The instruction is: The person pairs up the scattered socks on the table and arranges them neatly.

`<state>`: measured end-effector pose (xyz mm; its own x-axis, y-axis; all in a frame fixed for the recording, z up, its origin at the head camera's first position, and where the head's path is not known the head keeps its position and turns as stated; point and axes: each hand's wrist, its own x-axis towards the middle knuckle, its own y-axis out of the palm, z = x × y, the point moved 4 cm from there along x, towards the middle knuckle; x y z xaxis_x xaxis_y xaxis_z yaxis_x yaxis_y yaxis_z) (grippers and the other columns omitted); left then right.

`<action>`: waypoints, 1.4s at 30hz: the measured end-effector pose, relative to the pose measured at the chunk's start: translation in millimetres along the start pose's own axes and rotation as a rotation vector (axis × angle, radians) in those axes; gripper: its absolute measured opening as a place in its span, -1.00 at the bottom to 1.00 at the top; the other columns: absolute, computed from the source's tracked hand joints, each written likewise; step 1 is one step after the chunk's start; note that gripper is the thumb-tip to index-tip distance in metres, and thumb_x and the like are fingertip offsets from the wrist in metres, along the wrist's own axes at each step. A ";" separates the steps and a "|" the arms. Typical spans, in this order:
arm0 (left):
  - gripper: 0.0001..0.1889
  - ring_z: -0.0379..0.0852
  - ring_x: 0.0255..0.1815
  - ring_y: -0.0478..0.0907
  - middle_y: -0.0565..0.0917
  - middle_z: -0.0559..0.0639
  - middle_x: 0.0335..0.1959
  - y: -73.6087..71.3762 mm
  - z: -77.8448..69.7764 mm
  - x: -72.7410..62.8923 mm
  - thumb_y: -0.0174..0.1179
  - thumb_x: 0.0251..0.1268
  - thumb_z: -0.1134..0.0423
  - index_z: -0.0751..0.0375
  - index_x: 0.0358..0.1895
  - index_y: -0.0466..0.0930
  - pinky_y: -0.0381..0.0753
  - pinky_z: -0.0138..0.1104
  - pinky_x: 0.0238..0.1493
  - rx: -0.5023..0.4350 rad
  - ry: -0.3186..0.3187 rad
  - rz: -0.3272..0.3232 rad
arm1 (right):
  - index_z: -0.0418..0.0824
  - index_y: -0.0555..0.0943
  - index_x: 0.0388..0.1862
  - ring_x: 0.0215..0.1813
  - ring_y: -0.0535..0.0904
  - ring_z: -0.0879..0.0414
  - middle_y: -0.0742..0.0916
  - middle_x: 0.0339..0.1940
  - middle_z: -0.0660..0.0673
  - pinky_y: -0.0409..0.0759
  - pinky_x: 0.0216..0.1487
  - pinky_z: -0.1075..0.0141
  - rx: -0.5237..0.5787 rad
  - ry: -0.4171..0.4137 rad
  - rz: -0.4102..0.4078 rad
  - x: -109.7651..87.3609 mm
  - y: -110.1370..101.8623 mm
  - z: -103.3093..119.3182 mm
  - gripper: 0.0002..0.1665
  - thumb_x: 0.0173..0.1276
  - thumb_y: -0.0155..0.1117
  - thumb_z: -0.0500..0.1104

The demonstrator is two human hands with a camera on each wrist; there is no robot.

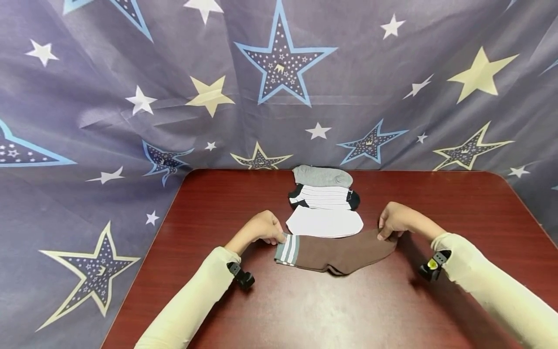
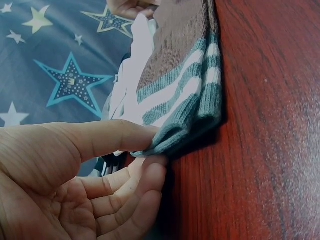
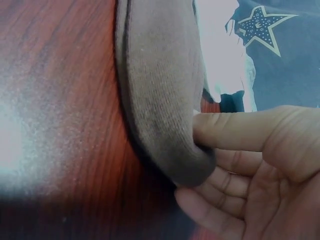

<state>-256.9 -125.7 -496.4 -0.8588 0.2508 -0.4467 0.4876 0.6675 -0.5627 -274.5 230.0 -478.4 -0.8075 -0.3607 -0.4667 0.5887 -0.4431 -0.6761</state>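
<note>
A pair of brown socks with a green cuff and white stripes lies across the table, one sock over the other. My left hand pinches the cuff's far corner between thumb and fingers; in the left wrist view the ribbed green cuff shows two layers. At the toe end, my right hand pinches the upper edge, and the rounded brown toe sits between thumb and fingers in the right wrist view. Just beyond the brown socks lies a white sock, its near edge close along them.
Behind the white sock, a white striped sock with black heel and toe and a grey sock lie in a column. The reddish wooden table meets a star-patterned cloth at its back edge.
</note>
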 end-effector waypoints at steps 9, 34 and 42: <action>-0.87 -0.23 -0.67 0.54 0.59 -0.08 -0.74 0.2 -1.4 -0.7 0.50 -0.05 0.40 0.25 -0.55 0.70 0.58 -0.43 -0.56 0.000 -0.007 -0.010 | -0.27 0.66 -0.56 -0.49 0.55 0.18 0.60 -0.63 0.09 0.67 -0.50 0.27 0.000 -0.002 -0.011 1.6 -1.4 -1.1 -0.77 -0.03 0.62 -0.28; -0.86 -0.23 -0.68 0.53 0.58 -0.09 -0.74 1.3 -3.4 1.2 0.53 -0.04 0.43 0.28 -0.56 0.71 0.60 -0.44 -0.57 0.013 -0.027 0.003 | -0.29 0.68 -0.53 -0.48 0.59 0.15 0.63 -0.61 0.06 0.71 -0.46 0.23 -0.051 0.035 -0.011 0.9 -0.3 -1.0 -0.78 0.02 0.64 -0.29; -0.86 -0.23 -0.67 0.54 0.58 -0.09 -0.73 -0.1 -3.8 0.2 0.53 -0.03 0.42 0.28 -0.54 0.72 0.62 -0.43 -0.55 0.026 -0.037 0.000 | -0.29 0.69 -0.53 -0.47 0.59 0.15 0.64 -0.60 0.04 0.71 -0.46 0.24 -0.048 0.032 -0.013 0.4 -0.9 -0.3 -0.78 0.02 0.64 -0.29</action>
<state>-257.7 -123.1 -493.9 -0.8529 0.2242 -0.4715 0.4915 0.6491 -0.5806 -275.4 230.5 -478.1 -0.8163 -0.3287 -0.4750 0.5763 -0.4078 -0.7083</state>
